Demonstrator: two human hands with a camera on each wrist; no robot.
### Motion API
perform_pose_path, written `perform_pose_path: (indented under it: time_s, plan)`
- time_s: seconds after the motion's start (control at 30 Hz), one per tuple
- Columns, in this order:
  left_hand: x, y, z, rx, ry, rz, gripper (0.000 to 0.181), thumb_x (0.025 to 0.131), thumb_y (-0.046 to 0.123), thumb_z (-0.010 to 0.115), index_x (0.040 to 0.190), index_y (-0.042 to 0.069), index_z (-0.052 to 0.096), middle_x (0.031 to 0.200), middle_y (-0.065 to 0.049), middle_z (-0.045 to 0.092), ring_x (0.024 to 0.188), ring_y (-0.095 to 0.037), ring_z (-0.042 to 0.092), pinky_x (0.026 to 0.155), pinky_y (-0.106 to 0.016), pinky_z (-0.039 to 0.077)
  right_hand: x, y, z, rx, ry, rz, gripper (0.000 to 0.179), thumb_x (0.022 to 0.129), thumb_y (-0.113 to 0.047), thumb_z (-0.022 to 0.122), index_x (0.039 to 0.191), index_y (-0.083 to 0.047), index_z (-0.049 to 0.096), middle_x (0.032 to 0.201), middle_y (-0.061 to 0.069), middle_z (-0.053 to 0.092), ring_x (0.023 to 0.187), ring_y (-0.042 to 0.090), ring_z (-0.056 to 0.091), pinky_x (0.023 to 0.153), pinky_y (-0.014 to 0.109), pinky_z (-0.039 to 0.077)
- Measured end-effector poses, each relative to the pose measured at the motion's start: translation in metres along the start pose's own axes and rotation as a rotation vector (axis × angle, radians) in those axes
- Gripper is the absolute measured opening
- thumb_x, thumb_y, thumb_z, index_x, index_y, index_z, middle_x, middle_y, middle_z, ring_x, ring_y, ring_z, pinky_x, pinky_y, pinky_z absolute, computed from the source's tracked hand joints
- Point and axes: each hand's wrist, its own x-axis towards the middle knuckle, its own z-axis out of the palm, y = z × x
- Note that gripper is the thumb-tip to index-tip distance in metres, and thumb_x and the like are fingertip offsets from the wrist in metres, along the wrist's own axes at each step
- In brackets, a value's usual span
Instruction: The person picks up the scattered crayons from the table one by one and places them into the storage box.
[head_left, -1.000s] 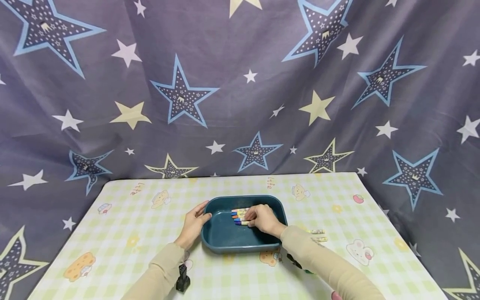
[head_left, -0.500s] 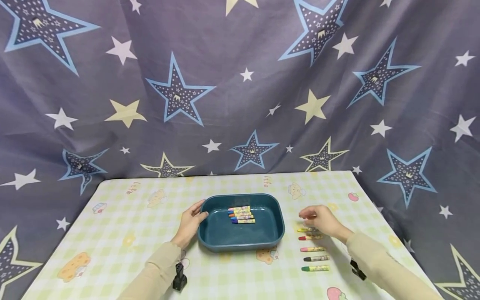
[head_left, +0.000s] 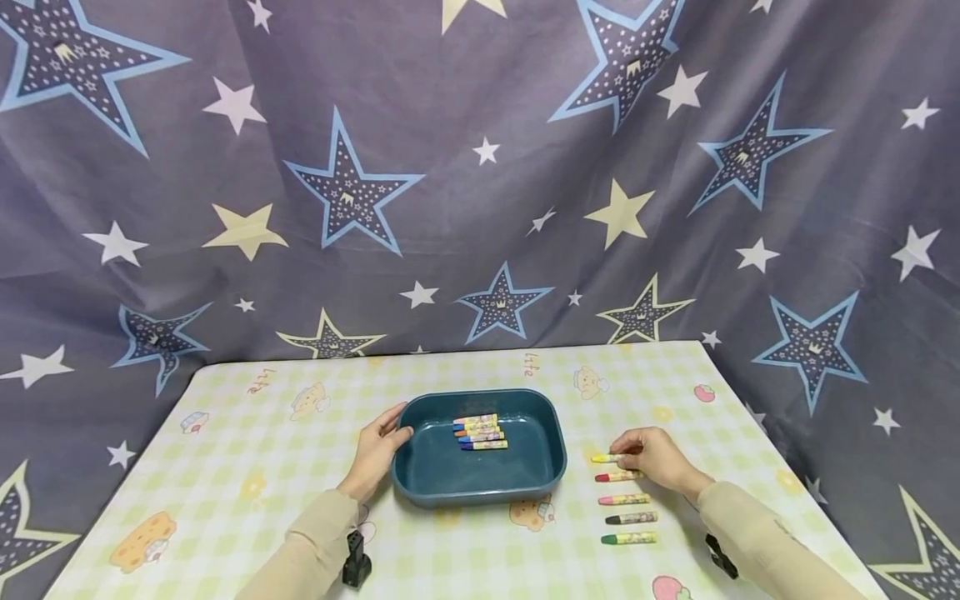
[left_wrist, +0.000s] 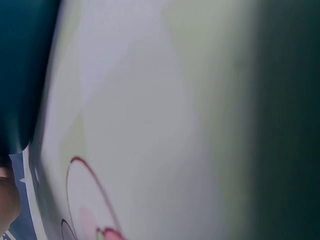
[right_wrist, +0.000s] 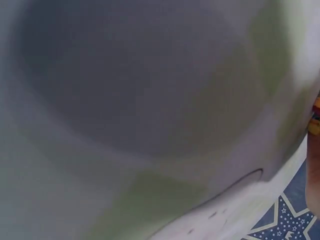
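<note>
My left hand [head_left: 371, 450] holds the left rim of a dark teal plastic basin [head_left: 480, 487], thumb over the edge and fingers along the outer wall. In the left wrist view, part of that hand [left_wrist: 7, 202] shows below the basin's corner [left_wrist: 20, 75]. Inside the basin several oil pastels [head_left: 485, 445] lie side by side. To its right, my right hand [head_left: 658, 458] pinches the yellow oil pastel [head_left: 602, 458] at the top of a column on the table. Just below lies a red oil pastel [head_left: 611, 477], its far end overlapped by the fingers.
Pink [head_left: 624, 500], black [head_left: 632, 518] and green [head_left: 628, 539] oil pastels lie in a column nearer the front. A checked cloth with cartoon prints covers the table [head_left: 247, 467]. A dark star-patterned curtain [head_left: 420, 200] hangs behind and at the sides.
My right hand has left the basin, moved right to the column of pastels, and lowered onto the yellow one. My left hand stays on the basin's rim. The view has shifted slightly.
</note>
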Motion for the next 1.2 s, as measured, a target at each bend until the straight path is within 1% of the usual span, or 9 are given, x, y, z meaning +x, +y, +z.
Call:
perform_pose_path:
  time_s: [0.17,0.27,0.37,0.47,0.6,0.73,0.83,1.0,1.2]
  plan:
    - [0.002,0.0,-0.001,0.004,0.007,0.002,0.05,0.087,0.01,0.055,0.136,0.01,0.045,0.135,-0.016,0.048,0.124,-0.027,0.047,0.101,-0.04,0.042,0.014,-0.012,-0.007,0.049,0.007,-0.029,0.014,0.072,0.006,0.069,0.086,0.001,0.069,0.082,0.012,0.069,0.07,0.013,0.064,0.063,0.02,0.053]
    - [0.001,-0.003,-0.001,0.001,0.003,-0.002,0.05,0.087,0.009,0.055,0.136,0.01,0.045,0.135,-0.016,0.048,0.124,-0.028,0.047,0.1,-0.04,0.042,0.027,-0.036,-0.011,0.058,0.043,-0.068,0.015,0.072,0.006,0.069,0.086,0.002,0.069,0.086,0.015,0.069,0.074,0.015,0.065,0.067,0.02,0.054]
    - [0.0,-0.005,-0.001,-0.004,0.0,-0.006,0.05,0.087,0.009,0.056,0.136,0.01,0.045,0.135,-0.016,0.048,0.123,-0.028,0.047,0.099,-0.039,0.043,0.04,-0.071,-0.007,0.027,0.063,-0.134,0.016,0.071,0.004,0.071,0.087,0.002,0.07,0.088,0.016,0.069,0.078,0.019,0.066,0.07,0.022,0.055]
    - [-0.001,-0.006,-0.001,-0.013,0.006,-0.014,0.051,0.086,0.01,0.056,0.136,0.011,0.045,0.134,-0.016,0.049,0.123,-0.028,0.048,0.099,-0.039,0.044,0.053,-0.104,0.012,-0.001,0.048,-0.207,0.017,0.071,0.002,0.072,0.088,0.001,0.07,0.087,0.014,0.07,0.079,0.021,0.066,0.071,0.024,0.055]
    - [-0.001,-0.004,-0.002,-0.015,0.002,-0.021,0.051,0.087,0.011,0.056,0.136,0.012,0.044,0.136,-0.016,0.048,0.124,-0.027,0.046,0.1,-0.04,0.042,0.068,-0.129,0.054,0.008,-0.013,-0.219,0.017,0.071,0.001,0.073,0.088,-0.001,0.071,0.084,0.01,0.071,0.076,0.017,0.066,0.068,0.022,0.054]
    - [-0.001,-0.003,-0.001,-0.018,0.003,-0.009,0.051,0.087,0.011,0.056,0.137,0.011,0.044,0.136,-0.016,0.047,0.125,-0.028,0.046,0.101,-0.041,0.042,0.075,-0.137,0.09,-0.003,-0.044,-0.208,0.017,0.071,0.002,0.074,0.086,-0.004,0.072,0.081,0.006,0.071,0.074,0.015,0.066,0.064,0.019,0.053]
    - [-0.002,-0.003,0.0,-0.017,0.001,-0.011,0.051,0.087,0.011,0.056,0.137,0.011,0.044,0.136,-0.015,0.047,0.125,-0.027,0.046,0.101,-0.041,0.042,0.075,-0.136,0.106,-0.013,-0.052,-0.203,0.017,0.069,0.001,0.075,0.084,-0.005,0.072,0.079,0.006,0.071,0.072,0.015,0.066,0.062,0.02,0.053]
    - [-0.004,-0.004,0.001,-0.01,0.005,-0.013,0.05,0.087,0.011,0.057,0.135,0.013,0.046,0.136,-0.014,0.047,0.126,-0.026,0.045,0.101,-0.04,0.041,0.072,-0.13,0.118,-0.018,-0.098,-0.145,0.02,0.067,0.002,0.076,0.084,-0.006,0.072,0.078,0.004,0.07,0.067,0.01,0.064,0.059,0.02,0.052]
    - [-0.001,-0.003,0.0,-0.018,0.018,0.003,0.051,0.086,0.01,0.057,0.136,0.009,0.045,0.136,-0.016,0.047,0.126,-0.029,0.044,0.102,-0.042,0.04,0.074,-0.128,0.125,-0.083,-0.104,-0.21,0.019,0.067,0.004,0.075,0.083,-0.005,0.071,0.077,0.004,0.07,0.07,0.013,0.065,0.061,0.02,0.052]
